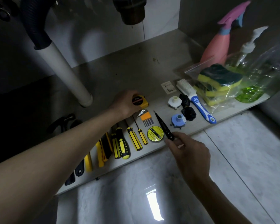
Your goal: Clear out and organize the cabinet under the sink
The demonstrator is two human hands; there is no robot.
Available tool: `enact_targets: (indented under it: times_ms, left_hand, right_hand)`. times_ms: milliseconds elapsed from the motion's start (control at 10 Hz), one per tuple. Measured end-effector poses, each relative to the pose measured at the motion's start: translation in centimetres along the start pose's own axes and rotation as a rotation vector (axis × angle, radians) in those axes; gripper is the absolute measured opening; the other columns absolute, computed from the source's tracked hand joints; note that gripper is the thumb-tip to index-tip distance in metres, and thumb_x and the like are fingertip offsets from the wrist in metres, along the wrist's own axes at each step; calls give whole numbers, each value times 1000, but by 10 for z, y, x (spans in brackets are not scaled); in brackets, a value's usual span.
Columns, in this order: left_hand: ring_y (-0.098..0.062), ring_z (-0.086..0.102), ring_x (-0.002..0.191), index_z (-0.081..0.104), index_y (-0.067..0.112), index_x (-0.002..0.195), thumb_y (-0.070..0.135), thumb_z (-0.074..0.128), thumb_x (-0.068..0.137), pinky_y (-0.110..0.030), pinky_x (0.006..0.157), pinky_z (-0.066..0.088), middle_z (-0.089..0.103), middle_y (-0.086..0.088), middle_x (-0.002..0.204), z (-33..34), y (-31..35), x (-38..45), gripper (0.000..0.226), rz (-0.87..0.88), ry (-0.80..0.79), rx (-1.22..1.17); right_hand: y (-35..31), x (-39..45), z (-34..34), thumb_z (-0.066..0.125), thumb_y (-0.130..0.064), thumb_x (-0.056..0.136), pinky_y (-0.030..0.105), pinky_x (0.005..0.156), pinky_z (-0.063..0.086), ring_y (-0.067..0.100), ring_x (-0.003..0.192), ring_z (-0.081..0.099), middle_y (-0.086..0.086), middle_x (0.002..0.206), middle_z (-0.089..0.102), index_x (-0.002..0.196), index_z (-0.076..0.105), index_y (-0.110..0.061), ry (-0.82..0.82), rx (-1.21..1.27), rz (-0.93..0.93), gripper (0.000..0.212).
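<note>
My left hand (125, 103) grips a yellow tape measure (140, 101) resting on the cabinet floor (120, 73). My right hand (189, 151) pinches the rear end of a black tester pen (163, 126), which lies at the cabinet's front edge with its tip pointing inward. Between them sit an orange hex key set (145, 116) and a yellow roll of electrical tape (155, 134). Left of the tape lies a row of yellow-and-black screwdrivers (132, 139), and further left are pliers and cutters (103, 149).
A white drain pipe (66, 71) stands at the left. On the right are a blue-handled brush (196, 101), bagged sponges (217, 83), a pink spray bottle (220, 46), a pump bottle (247, 47), a green-liquid bottle (262, 78), two round fittings (178, 121) and black crumpled bags (188, 113). A hammer (63, 122) lies in the dark left.
</note>
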State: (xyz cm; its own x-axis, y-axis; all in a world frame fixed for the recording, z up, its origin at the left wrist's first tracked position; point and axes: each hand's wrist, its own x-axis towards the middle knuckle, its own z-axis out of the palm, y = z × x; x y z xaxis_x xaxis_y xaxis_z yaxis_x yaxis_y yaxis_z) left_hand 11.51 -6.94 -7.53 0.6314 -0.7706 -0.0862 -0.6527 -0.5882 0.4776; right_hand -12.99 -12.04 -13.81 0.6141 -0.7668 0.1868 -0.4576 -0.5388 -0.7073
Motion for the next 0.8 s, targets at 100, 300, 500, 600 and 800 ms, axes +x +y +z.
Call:
enact_targets:
  times_ms: [100,300,500,600,800]
  left_hand:
    - [-22,60,112,61,14,130,13,76,84,-29,87,49,65,-8,123,1,-2,-2,48,-9,3,-23]
    - [-23,60,114,63,12,130,12,75,86,-34,95,51,66,-8,125,1,-3,-4,46,-14,8,-37]
    - [-19,59,113,61,14,131,11,75,85,-24,86,45,65,-7,126,3,-4,-3,48,-25,15,-51]
    - [-21,59,116,60,13,132,10,75,85,-27,89,47,64,-7,127,4,-6,-1,50,-29,8,-68]
    - [-17,56,108,61,14,129,11,77,83,-30,89,49,62,-6,124,-1,-5,-4,49,-32,-6,-103]
  right_hand:
    - [2,-1,3,67,-50,87,29,65,58,-1,65,65,-15,81,74,112,72,-26,1,13,12,35]
    - [5,-3,7,75,-37,86,23,61,52,-1,62,63,-17,74,72,104,74,-27,85,33,46,20]
    - [4,6,13,76,-38,85,31,59,55,6,59,62,-13,67,69,105,74,-24,103,13,58,24]
    - [5,6,13,72,-43,86,30,59,55,4,58,61,-16,64,63,107,73,-26,84,18,69,27]
    - [4,4,13,67,-50,85,30,60,55,0,60,60,-20,64,58,110,71,-28,82,59,77,34]
